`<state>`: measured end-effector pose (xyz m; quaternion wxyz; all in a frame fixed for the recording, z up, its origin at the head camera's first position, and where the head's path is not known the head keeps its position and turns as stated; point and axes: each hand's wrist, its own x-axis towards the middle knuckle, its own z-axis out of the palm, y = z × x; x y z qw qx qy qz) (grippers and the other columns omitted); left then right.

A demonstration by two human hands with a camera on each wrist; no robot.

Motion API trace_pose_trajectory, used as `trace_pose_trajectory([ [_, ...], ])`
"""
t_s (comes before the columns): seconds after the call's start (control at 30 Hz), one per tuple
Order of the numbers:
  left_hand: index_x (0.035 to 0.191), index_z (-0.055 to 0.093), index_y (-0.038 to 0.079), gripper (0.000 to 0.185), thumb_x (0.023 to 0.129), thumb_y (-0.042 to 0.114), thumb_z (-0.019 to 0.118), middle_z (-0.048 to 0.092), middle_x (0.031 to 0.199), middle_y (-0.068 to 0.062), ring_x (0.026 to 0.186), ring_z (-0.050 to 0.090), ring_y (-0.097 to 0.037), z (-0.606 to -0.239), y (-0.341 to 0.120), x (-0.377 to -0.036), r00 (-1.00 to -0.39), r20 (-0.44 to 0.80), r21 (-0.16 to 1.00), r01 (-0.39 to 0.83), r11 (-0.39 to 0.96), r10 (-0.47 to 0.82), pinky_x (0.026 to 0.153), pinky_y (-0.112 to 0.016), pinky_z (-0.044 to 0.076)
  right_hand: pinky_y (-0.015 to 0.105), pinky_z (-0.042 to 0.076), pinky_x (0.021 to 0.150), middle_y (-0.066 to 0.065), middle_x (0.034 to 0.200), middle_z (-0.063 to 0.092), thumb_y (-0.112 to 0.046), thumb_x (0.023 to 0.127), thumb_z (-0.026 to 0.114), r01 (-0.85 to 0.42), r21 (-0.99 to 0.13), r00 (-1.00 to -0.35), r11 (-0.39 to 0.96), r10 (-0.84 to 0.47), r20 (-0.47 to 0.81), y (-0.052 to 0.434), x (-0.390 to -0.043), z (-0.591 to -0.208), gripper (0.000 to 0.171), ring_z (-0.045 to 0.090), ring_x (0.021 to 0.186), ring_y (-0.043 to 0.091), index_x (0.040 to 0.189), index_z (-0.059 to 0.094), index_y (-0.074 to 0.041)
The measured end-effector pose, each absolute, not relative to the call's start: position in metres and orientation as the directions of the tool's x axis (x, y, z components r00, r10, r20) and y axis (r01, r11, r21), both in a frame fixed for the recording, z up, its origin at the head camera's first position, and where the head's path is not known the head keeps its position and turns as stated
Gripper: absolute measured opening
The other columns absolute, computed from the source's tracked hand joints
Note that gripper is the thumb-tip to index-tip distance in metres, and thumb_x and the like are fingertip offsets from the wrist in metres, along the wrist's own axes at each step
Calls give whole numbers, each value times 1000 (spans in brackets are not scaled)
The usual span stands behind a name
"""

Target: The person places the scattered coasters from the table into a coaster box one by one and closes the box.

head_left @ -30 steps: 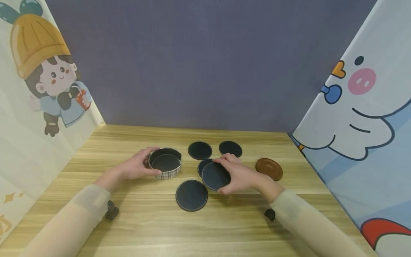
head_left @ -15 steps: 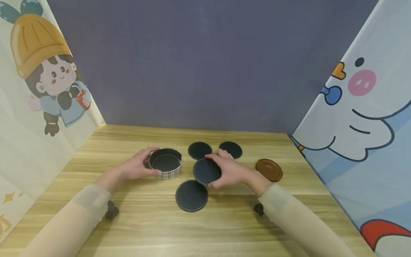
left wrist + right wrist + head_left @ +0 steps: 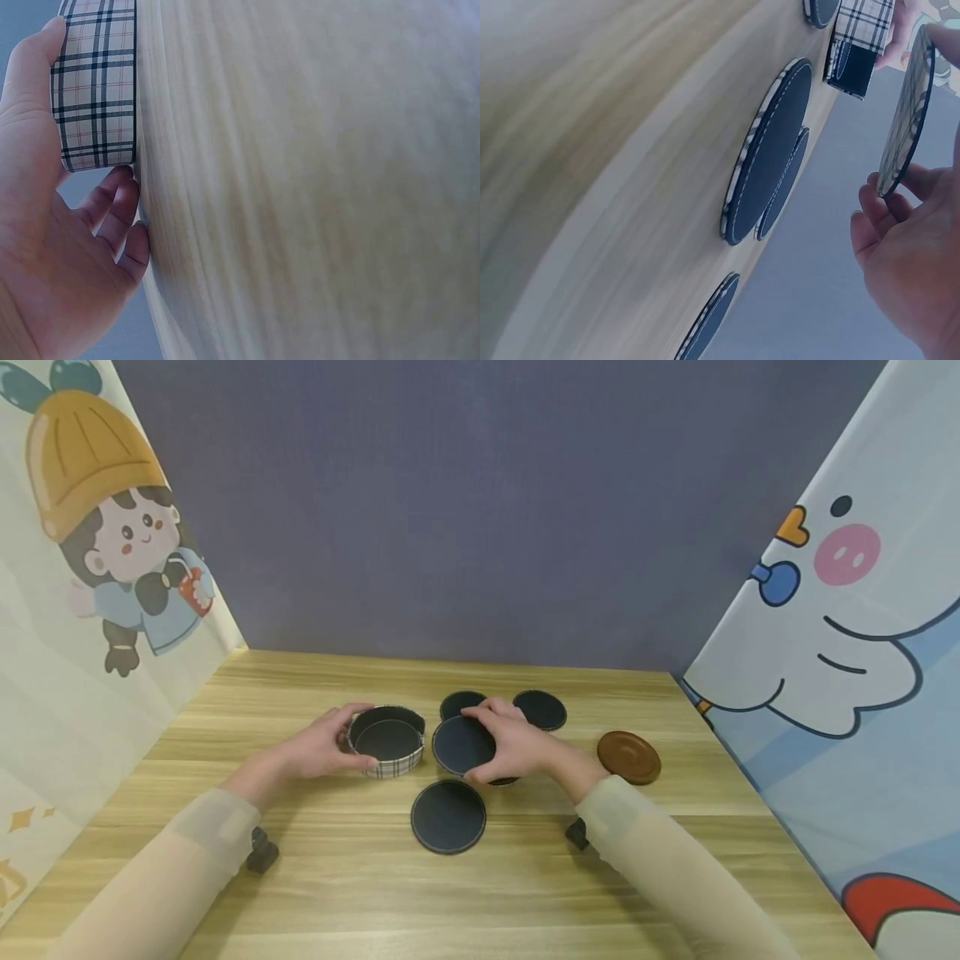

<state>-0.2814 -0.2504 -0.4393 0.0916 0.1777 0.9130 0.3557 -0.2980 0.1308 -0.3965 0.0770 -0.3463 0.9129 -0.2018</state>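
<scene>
My left hand [image 3: 322, 747] grips the side of a round coaster holder [image 3: 393, 768], its thumb in front and fingers behind. The holder has a black inside, a notch at its right side and plaid outer walls [image 3: 94, 90]; it stands on the table. With thumb and fingers, my right hand [image 3: 517, 747] pinches the edge of a round black coaster [image 3: 459, 743], held above the table just right of the holder. Its plaid underside [image 3: 907, 120] shows in the right wrist view. Below the right hand, another coaster [image 3: 504, 782] is mostly hidden.
Further black coasters lie on the wooden table [image 3: 337, 893]: one in front [image 3: 448, 817], one behind the held coaster [image 3: 454, 702], one at the back right [image 3: 540, 710]. A brown round disc [image 3: 628, 757] lies to the right. Panels enclose the table's back and sides.
My right hand has carried the coaster left and slightly back, closer to the holder. My left hand and the holder have stayed in place.
</scene>
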Motion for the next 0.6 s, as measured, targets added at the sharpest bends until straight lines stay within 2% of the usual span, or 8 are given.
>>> trace_pose_trajectory([
  [0.3,172,28,15,109,90,46,91,47,151,-33,134,58,-50,-438,-251,-280,-920,-41,686,257,680,389,114,-72,49,61,38,120,14,156,44,-59,79,87,-599,-395,-759,696,-651,6,108,-316,-398,110,42,145,35,169,41,-14],
  [0.43,172,28,14,109,89,45,92,47,150,-33,133,59,-50,-438,-251,-280,-921,-38,695,254,673,388,114,-71,49,61,38,121,15,162,42,-61,79,86,-587,-384,-771,713,-637,-3,98,-320,-396,109,41,149,35,169,42,-18],
  [0.6,172,28,14,108,90,45,91,48,149,-32,131,60,-47,-439,-251,-281,-921,-37,690,257,677,387,114,-70,50,57,42,118,14,156,45,-64,79,86,-588,-368,-773,720,-634,-4,86,-324,-396,109,44,142,32,168,43,-18],
])
